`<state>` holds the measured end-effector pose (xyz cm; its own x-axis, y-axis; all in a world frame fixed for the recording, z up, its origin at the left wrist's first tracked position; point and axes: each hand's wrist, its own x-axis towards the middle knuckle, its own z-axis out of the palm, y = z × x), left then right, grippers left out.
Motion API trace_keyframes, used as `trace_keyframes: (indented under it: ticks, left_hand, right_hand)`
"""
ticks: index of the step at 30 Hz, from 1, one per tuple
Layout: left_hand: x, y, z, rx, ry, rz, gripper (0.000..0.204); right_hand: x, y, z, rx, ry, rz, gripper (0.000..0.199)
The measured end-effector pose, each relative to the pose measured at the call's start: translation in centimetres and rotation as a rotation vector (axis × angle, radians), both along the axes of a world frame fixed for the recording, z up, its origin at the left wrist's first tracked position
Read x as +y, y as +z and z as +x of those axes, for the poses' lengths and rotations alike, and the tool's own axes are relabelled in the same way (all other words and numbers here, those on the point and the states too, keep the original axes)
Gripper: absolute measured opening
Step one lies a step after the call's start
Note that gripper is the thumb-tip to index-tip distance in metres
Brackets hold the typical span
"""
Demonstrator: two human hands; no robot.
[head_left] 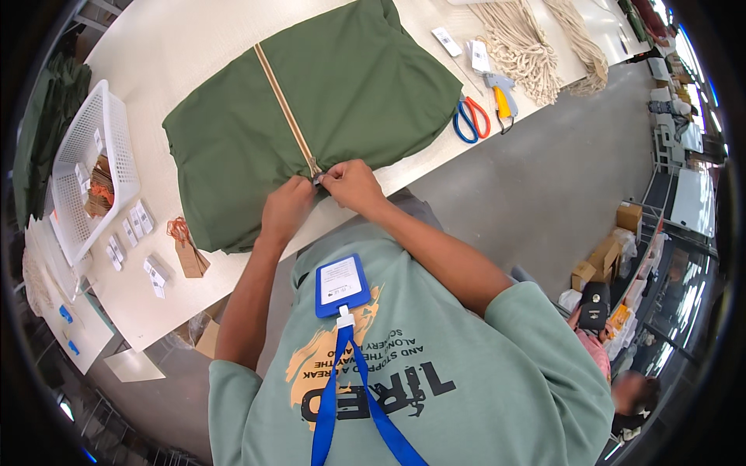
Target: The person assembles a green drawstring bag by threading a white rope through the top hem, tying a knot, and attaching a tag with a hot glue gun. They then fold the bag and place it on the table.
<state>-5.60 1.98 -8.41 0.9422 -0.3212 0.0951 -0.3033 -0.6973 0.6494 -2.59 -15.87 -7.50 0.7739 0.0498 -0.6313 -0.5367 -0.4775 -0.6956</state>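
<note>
Two hands' grip at the green garment's zipper end.

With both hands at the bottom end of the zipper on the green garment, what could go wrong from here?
Loose fabric bunches where the left hand and right hand pinch the zipper, so cloth might catch in it. The green garment hangs over the table edge and might slide off if pulled.

A garment lies mid-counter, a basket to its left, scissors to its right (a tagging gun just beside them).
</note>
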Motion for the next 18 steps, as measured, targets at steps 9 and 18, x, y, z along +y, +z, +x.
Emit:
trace_keyframes:
  ticks: [9,18]
  left_hand:
    - [-0.8,-0.4,-1.0,-0.054,0.111,-0.135,0.013]
    - [-3.9,0.3,-0.9,0.001,0.330,-0.193,0.012]
  right_hand:
    - [-1.8,-0.8,1.8,0.474,-0.293,0.539,0.017]
    - [-3.2,1.3,2.4,0.707,-0.433,0.776,0.013]
